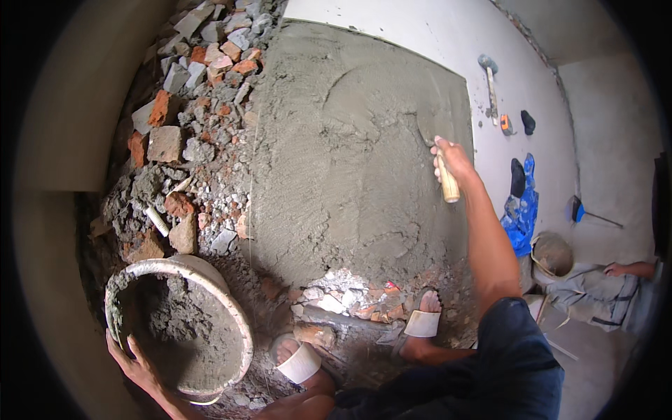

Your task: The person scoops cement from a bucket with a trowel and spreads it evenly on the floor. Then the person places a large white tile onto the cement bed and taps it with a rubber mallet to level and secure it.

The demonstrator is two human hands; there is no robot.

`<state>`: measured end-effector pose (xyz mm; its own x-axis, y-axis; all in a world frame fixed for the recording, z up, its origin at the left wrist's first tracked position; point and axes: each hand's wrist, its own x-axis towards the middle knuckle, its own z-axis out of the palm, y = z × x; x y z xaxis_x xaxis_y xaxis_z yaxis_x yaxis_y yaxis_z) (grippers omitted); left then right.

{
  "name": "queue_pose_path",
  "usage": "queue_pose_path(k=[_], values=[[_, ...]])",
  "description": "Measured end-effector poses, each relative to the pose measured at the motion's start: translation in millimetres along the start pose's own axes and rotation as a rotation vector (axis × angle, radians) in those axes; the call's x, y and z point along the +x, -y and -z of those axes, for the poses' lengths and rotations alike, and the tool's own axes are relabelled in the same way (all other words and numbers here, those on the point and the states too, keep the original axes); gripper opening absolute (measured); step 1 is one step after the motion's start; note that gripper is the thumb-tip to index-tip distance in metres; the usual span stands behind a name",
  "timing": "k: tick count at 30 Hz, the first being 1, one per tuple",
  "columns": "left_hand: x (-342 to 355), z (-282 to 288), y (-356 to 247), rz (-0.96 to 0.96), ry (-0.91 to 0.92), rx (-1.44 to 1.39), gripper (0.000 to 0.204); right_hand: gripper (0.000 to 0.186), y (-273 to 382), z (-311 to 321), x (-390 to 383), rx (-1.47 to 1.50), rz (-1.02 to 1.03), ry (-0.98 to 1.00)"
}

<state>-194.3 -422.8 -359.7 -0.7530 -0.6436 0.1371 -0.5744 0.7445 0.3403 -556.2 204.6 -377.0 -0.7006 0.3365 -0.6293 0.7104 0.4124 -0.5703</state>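
My right hand (pixel 453 159) is closed around the pale wooden handle of a trowel (pixel 449 183). Its grey blade rests against the wet mortar bed (pixel 301 154), near the right side, and is hard to tell from the mortar. Swirled marks and ragged ridges run across the grey surface. At the lower left, my left hand (pixel 136 367) grips the near left rim of a round bucket (pixel 236 308). The bucket is partly filled with lumpy grey mortar (pixel 183 315), and it leans slightly.
Broken bricks and rubble (pixel 166 143) lie along the left. A pale slab (pixel 392 21) borders the mortar. To the right are a mallet (pixel 491 91), a tape measure (pixel 506 124), blue plastic (pixel 521 213) and another bucket (pixel 553 255). A co-worker in grey trousers (pixel 595 297) is at far right.
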Motion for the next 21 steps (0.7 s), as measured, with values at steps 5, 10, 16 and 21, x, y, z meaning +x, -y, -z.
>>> queue_pose_path(k=[5, 10, 16, 21], values=[[-0.3, -0.4, -4.3, -0.009, -0.012, -0.017, 0.052, 0.044, 19.0, -93.9, -22.9, 0.063, 0.072, 0.078], [-0.5, -0.2, -5.2, -0.015, -0.014, -0.022, 0.052, 0.041, 54.2, -148.2, -57.6, -0.200, 0.138, 0.281], [-1.4, -1.0, -1.1, -0.041, -0.025, -0.031, 0.051, 0.041, 84.0, -120.5, -21.8, -0.043, 0.174, 0.086], [-2.3, -1.1, -3.5, -0.037, -0.033, -0.009, 0.050, 0.042, 109.7, -139.5, -6.9, -0.406, 0.245, 0.328]])
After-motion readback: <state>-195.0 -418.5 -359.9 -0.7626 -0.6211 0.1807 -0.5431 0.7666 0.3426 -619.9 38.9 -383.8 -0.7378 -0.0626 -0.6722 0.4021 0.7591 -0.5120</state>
